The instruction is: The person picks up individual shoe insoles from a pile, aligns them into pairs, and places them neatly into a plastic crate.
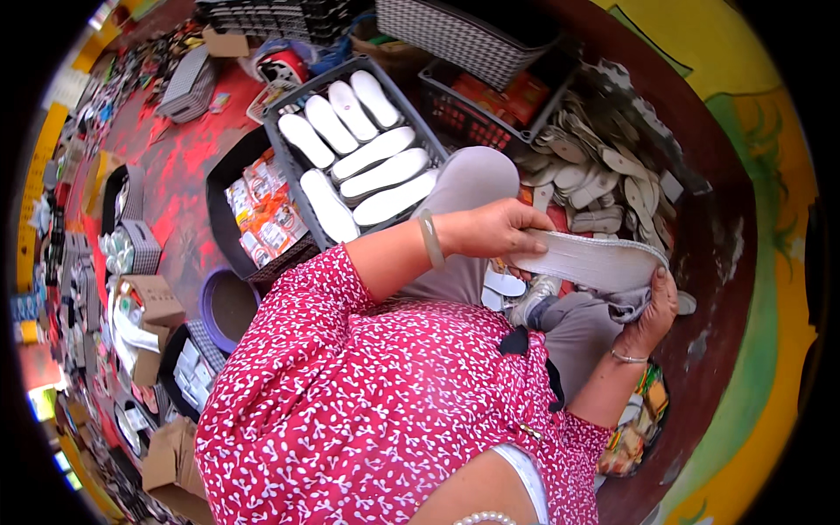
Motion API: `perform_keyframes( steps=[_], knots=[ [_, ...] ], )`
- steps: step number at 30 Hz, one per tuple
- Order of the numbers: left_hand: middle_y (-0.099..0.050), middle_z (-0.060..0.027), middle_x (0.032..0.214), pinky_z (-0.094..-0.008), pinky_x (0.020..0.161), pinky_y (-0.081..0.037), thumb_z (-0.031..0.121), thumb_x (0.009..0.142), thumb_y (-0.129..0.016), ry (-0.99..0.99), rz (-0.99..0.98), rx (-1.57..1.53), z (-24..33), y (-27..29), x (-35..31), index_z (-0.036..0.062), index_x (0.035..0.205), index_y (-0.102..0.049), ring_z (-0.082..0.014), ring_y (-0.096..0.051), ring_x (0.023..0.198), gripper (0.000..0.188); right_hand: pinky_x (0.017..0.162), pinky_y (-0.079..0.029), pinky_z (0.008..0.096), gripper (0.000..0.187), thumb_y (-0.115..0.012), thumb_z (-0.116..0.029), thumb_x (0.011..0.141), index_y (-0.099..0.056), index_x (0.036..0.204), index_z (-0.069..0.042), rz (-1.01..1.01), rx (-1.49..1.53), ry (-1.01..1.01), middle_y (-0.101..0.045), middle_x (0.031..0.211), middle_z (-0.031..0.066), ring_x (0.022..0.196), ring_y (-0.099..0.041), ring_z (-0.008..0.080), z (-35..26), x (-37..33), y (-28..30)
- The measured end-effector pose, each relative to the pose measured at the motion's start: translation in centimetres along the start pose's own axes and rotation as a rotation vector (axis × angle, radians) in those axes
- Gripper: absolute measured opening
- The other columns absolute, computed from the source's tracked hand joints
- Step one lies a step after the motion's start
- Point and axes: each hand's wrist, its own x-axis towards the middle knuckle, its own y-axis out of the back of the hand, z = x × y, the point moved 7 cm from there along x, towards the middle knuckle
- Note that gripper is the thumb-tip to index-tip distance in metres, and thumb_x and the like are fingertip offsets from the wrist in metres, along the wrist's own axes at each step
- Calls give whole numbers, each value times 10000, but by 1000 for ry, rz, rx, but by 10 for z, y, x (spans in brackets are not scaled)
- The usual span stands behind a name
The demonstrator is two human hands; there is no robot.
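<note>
A long, pale insole (pixel 599 262) is stretched between my hands over my knees. Its near face looks white and fabric-like, with a greyish edge that curls at the right end. My left hand (pixel 503 226) pinches its left end between thumb and fingers. At the other end, my right hand (pixel 652 311) is closed around the insole, thumb against its edge. Just beyond lies a heap of loose cream insoles (pixel 604 171). To the left, a grey crate (pixel 289 188) holds two rows of white insoles (pixel 376 162), laid side by side.
A black basket with orange-and-white packets (pixel 267 210) stands left of the crate, near a purple bucket (pixel 229 306). Farther back are a dark crate with red packs (pixel 516 96) and a houndstooth basket (pixel 455 39). A wall (pixel 744 262) rises at right. Cardboard boxes (pixel 171 468) sit lower left.
</note>
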Motion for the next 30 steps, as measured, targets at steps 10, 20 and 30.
perform_keyframes(
  steps=[10, 20, 30],
  knots=[
    [-620, -103, 895, -304, 696, -481, 104, 847, -583, -341, 249, 519, 5, 35, -64, 12, 1096, -565, -168, -589, 792, 267, 678, -450, 235, 186, -562, -163, 902, -622, 899, 13, -127, -126, 40, -619, 818, 24, 729, -557, 94, -13, -26, -78],
    [-601, -155, 780, -345, 635, -453, 120, 821, -630, -406, 328, 655, 18, 28, -110, -6, 957, -614, -276, -589, 707, 186, 716, -414, 209, 208, -591, -126, 878, -636, 967, 56, -515, -255, 9, -644, 853, 42, 754, -545, 85, -8, -41, -160],
    [-674, -67, 787, -254, 677, -499, 148, 783, -627, -169, 1022, 443, 9, 206, -193, -3, 937, -676, -112, -608, 702, 221, 605, -384, 206, 252, -526, -180, 924, -620, 1023, 32, -253, -330, 59, -662, 793, 79, 661, -523, 63, -19, 7, -103]
  ],
)
